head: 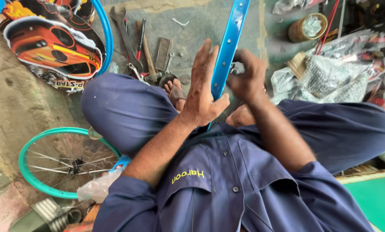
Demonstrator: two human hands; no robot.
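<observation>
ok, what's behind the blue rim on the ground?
Behind the blue rim: bare concrete, with wrenches and a hammer to one side. The hands and knees cover the rim's lower part.
</observation>
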